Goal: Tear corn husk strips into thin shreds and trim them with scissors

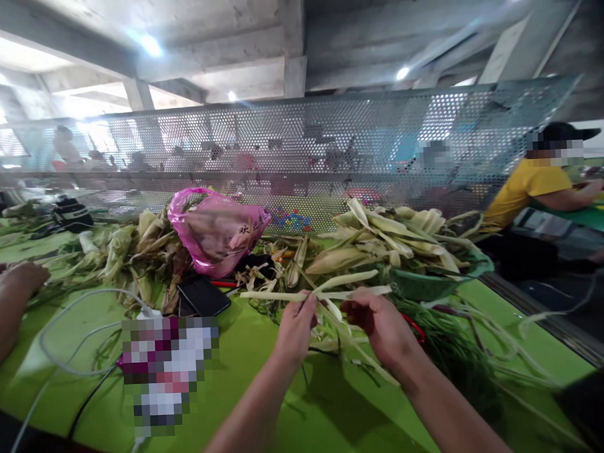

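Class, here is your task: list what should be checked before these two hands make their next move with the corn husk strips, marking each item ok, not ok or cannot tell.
1. Grip of the left hand on the corn husk strips: ok, pinched.
2. Grip of the right hand on the same strips: ok.
3. Strips lifted off the green table: ok.
4. Strips apart from the black phone and white cable: ok.
5. The co-worker's hand apart from both hands: ok, far left.
6. Whether the strips are knotted between the hands: cannot tell.
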Action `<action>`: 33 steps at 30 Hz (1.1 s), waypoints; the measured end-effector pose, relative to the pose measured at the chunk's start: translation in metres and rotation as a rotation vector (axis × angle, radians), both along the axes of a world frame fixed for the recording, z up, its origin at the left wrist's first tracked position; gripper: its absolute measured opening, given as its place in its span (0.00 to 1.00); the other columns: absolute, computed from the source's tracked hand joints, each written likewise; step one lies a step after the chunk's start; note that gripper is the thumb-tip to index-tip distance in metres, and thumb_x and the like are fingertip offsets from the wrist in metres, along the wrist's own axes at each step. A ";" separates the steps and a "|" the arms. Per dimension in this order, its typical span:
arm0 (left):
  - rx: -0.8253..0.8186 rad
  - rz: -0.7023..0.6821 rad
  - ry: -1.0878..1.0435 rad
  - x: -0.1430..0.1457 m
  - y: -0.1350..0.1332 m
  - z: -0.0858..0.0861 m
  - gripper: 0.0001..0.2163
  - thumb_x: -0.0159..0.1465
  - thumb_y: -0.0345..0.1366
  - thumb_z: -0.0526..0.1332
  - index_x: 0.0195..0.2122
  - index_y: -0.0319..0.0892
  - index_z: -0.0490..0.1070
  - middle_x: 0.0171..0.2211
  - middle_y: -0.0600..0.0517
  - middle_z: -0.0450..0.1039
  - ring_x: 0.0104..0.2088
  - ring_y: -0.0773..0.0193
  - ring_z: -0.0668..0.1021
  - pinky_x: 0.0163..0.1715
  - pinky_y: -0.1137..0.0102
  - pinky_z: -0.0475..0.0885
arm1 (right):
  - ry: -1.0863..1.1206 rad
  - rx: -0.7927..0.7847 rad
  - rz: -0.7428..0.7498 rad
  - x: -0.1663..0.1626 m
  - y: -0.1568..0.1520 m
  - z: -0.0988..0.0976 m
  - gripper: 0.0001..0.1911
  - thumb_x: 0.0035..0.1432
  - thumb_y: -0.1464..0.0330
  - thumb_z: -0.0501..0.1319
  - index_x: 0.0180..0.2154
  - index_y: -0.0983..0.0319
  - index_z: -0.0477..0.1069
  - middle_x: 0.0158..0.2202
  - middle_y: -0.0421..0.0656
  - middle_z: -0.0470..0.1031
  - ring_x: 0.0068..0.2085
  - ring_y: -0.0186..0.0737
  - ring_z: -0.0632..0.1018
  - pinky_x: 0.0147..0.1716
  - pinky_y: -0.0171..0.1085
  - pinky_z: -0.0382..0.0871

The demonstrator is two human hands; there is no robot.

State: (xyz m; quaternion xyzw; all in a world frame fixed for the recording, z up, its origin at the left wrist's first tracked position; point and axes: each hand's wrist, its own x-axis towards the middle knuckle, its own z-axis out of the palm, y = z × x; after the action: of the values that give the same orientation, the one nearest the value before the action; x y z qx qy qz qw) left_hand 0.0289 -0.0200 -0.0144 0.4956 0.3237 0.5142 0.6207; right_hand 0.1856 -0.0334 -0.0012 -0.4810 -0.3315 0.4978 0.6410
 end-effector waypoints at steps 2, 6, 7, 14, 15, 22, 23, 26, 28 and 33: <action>-0.022 0.084 -0.036 -0.001 0.003 -0.001 0.20 0.57 0.54 0.60 0.25 0.41 0.60 0.18 0.60 0.49 0.20 0.73 0.54 0.20 0.74 0.49 | -0.038 -0.040 0.093 -0.007 -0.002 -0.002 0.04 0.39 0.70 0.62 0.18 0.63 0.69 0.19 0.40 0.73 0.21 0.33 0.71 0.21 0.31 0.64; -0.006 0.106 -0.107 -0.002 0.005 0.002 0.21 0.55 0.55 0.61 0.27 0.38 0.66 0.17 0.60 0.48 0.19 0.74 0.53 0.19 0.74 0.46 | -0.117 -0.109 0.189 -0.020 -0.004 -0.010 0.05 0.42 0.68 0.61 0.19 0.62 0.67 0.18 0.37 0.70 0.19 0.33 0.69 0.20 0.33 0.62; -0.005 0.095 -0.114 -0.002 0.004 0.003 0.22 0.55 0.56 0.61 0.28 0.38 0.69 0.17 0.60 0.48 0.19 0.74 0.53 0.19 0.74 0.46 | -0.141 -0.126 0.193 -0.022 -0.003 -0.013 0.05 0.42 0.68 0.61 0.20 0.62 0.67 0.18 0.37 0.70 0.19 0.34 0.69 0.20 0.33 0.62; -0.039 -0.085 -0.072 -0.008 0.001 0.009 0.22 0.57 0.54 0.59 0.35 0.36 0.74 0.15 0.59 0.54 0.18 0.74 0.54 0.19 0.74 0.49 | -0.418 -0.036 -0.054 0.005 0.007 -0.007 0.22 0.35 0.68 0.71 0.37 0.60 0.72 0.35 0.41 0.75 0.35 0.40 0.73 0.35 0.37 0.67; -0.050 -0.092 -0.062 -0.008 0.001 0.008 0.22 0.57 0.53 0.59 0.36 0.36 0.74 0.16 0.59 0.54 0.17 0.74 0.54 0.19 0.74 0.49 | -0.537 0.060 -0.160 0.010 0.006 -0.001 0.28 0.35 0.67 0.72 0.42 0.59 0.71 0.42 0.43 0.74 0.42 0.43 0.73 0.40 0.39 0.66; -0.040 -0.306 0.055 -0.005 0.001 0.003 0.24 0.58 0.55 0.57 0.37 0.35 0.74 0.14 0.61 0.49 0.17 0.74 0.52 0.19 0.73 0.45 | -0.648 0.307 0.035 0.004 -0.013 0.023 0.13 0.52 0.59 0.65 0.37 0.59 0.77 0.41 0.45 0.77 0.43 0.45 0.75 0.46 0.43 0.66; -0.031 -0.334 0.079 -0.005 0.000 0.002 0.25 0.58 0.56 0.56 0.36 0.35 0.74 0.15 0.61 0.49 0.17 0.74 0.52 0.19 0.72 0.45 | -0.621 0.310 0.020 0.002 -0.014 0.022 0.12 0.51 0.59 0.66 0.35 0.59 0.77 0.38 0.44 0.78 0.41 0.45 0.76 0.44 0.43 0.68; 0.008 -0.386 0.198 -0.006 -0.003 0.003 0.25 0.57 0.58 0.56 0.27 0.36 0.72 0.15 0.60 0.50 0.18 0.74 0.52 0.20 0.72 0.46 | -0.632 0.344 -0.033 0.000 -0.013 0.019 0.10 0.51 0.60 0.67 0.32 0.59 0.78 0.35 0.43 0.78 0.39 0.45 0.76 0.42 0.42 0.68; 0.076 -0.441 0.281 -0.007 -0.005 0.004 0.23 0.57 0.57 0.57 0.24 0.37 0.70 0.17 0.59 0.52 0.19 0.73 0.54 0.21 0.72 0.47 | -0.660 0.366 -0.048 -0.001 -0.012 0.016 0.08 0.50 0.61 0.67 0.31 0.58 0.78 0.33 0.42 0.78 0.38 0.44 0.76 0.41 0.42 0.67; 0.100 -0.586 0.252 -0.007 -0.010 0.006 0.20 0.57 0.53 0.60 0.28 0.38 0.73 0.19 0.56 0.57 0.21 0.72 0.56 0.22 0.73 0.50 | -0.663 0.298 0.055 -0.013 -0.012 0.012 0.09 0.47 0.60 0.68 0.28 0.58 0.78 0.31 0.42 0.78 0.35 0.43 0.76 0.38 0.39 0.68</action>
State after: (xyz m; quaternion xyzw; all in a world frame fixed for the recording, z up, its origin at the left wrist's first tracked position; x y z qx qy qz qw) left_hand 0.0217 -0.0297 -0.0087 0.6573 0.2156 0.2635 0.6723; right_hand 0.1729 -0.0451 0.0113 -0.5086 -0.6028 0.2782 0.5483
